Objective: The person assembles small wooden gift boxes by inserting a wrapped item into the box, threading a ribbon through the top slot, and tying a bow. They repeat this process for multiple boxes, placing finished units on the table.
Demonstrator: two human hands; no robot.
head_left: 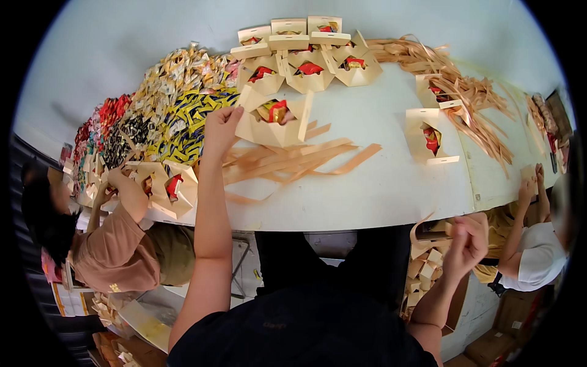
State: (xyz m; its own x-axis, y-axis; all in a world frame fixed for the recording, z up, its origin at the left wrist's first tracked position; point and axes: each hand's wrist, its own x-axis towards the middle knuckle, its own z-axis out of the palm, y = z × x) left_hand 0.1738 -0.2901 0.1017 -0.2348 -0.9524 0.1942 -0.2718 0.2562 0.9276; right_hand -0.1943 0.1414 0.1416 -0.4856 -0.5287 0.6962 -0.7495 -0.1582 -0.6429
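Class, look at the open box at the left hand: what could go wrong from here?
The left hand grips the open cream box by its left edge, so it might tip and spill its wrapped sweets. The loose peach ribbons lie crossed close by and could tangle. The heap of yellow-wrapped sweets might slide onto them.

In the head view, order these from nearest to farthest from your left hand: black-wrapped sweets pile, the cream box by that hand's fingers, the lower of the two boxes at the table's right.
From the left hand:
1. Cream box: at its fingertips, just right.
2. Black-wrapped sweets pile: to the left.
3. Lower right box: across the table, right.
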